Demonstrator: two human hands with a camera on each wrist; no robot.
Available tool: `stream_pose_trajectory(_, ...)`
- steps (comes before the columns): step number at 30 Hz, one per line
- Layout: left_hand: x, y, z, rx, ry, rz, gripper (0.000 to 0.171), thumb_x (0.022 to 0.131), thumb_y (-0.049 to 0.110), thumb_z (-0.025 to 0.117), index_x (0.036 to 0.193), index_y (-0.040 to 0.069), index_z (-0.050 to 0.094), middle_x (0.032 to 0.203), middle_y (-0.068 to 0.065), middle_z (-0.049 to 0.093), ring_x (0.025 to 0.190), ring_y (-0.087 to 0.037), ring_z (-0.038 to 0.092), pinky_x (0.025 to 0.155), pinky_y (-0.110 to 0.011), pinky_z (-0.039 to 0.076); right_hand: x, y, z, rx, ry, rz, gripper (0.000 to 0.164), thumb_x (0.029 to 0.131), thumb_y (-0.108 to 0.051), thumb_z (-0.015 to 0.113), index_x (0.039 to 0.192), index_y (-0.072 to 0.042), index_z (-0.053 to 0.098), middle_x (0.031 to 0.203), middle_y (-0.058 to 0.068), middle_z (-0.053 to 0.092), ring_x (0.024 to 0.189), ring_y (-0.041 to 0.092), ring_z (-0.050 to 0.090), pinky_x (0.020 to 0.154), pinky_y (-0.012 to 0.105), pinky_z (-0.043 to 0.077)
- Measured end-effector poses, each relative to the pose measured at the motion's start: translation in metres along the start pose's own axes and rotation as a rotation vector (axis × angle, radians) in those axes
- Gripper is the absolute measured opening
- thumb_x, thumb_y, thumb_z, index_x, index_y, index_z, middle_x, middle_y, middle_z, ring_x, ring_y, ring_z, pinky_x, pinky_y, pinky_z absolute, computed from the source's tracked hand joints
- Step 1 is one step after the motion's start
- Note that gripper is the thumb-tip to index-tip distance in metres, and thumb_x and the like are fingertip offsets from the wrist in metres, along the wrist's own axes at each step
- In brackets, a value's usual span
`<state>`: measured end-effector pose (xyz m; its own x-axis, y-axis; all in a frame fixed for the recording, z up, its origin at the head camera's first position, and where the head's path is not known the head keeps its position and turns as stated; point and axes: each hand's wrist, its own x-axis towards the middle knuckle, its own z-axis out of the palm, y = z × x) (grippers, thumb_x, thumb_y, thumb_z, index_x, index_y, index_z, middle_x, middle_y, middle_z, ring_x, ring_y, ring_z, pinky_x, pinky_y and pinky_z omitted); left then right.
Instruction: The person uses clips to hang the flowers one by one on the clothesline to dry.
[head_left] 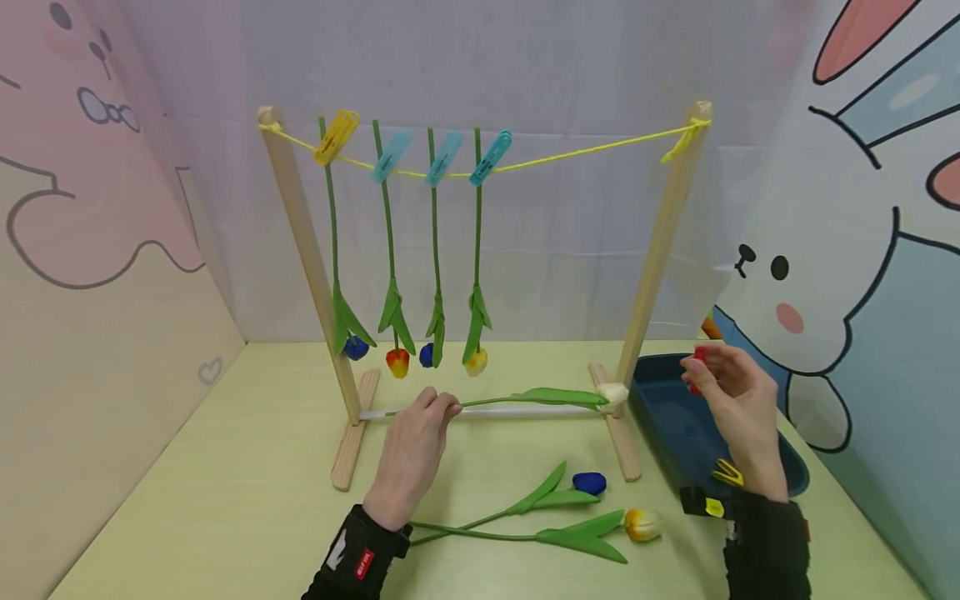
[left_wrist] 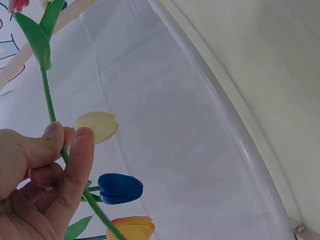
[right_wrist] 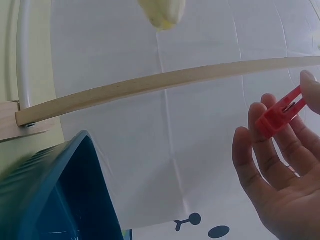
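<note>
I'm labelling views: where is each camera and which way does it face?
Head: on the head, looking forward and down at the wooden frame; left hand and right hand show.
Left wrist: worn there, looking along the left hand, pinching a flower stem, toward the white sheet.
Right wrist: worn there, looking past the blue tub and right hand toward the white sheet.
Shared: head and right wrist show the red clothespin.

Nothing I can actually read from my end. Closest is the red tag (head_left: pixel 364 564) on my left black wristband (head_left: pixel 352 542), toward the bench's (head_left: pixel 187 500) near edge: pale lettering, too small to make out.
</note>
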<state>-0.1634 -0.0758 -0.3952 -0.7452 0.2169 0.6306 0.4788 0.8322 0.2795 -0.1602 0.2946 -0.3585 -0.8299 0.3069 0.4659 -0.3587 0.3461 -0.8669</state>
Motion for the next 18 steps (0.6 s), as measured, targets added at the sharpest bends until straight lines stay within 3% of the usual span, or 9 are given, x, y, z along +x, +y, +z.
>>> stream_pose_trajectory(10, 0.0017, -0.0010, -0.0001, 0.137, 0.155, 0.046, 0.011, 0.095, 0.024, 0.069, 0.094, 0.013, 0.071, 0.062, 0.002, 0.064, 0.043, -0.003, 0.016, 0.044, -0.015, 0.010, 0.0004, 0.0005, 0.0014, 0.054, -0.013, -0.017, 0.021, 0.097, -0.003, 0.064, 0.115, -0.013, 0.066, 0.092, -0.020, 0.072, 0.077, -0.002, 0.067, 0.072, 0.008, 0.054)
stream_pose_trajectory(14, 0.0032, -0.0025, -0.0014, 0.102, 0.196, 0.056, 0.009, 0.092, 0.020, 0.072, 0.093, 0.011, 0.071, 0.061, 0.001, 0.066, 0.040, -0.005, 0.030, 0.044, -0.014, 0.014, -0.0004, 0.0014, 0.0020, 0.023, -0.018, -0.015, 0.021, 0.097, -0.004, 0.064, 0.115, -0.016, 0.065, 0.092, -0.022, 0.072, 0.078, -0.002, 0.067, 0.073, 0.007, 0.053)
stream_pose_trajectory(18, 0.0039, -0.0031, -0.0031, -0.032, 0.213, 0.041, 0.007, 0.090, 0.013, 0.073, 0.093, 0.007, 0.071, 0.064, 0.000, 0.068, 0.047, -0.008, 0.055, 0.045, -0.014, 0.033, -0.0004, 0.0022, 0.0021, 0.015, -0.019, -0.012, 0.023, 0.098, -0.004, 0.063, 0.115, -0.019, 0.065, 0.093, -0.023, 0.071, 0.079, -0.002, 0.066, 0.073, 0.007, 0.053)
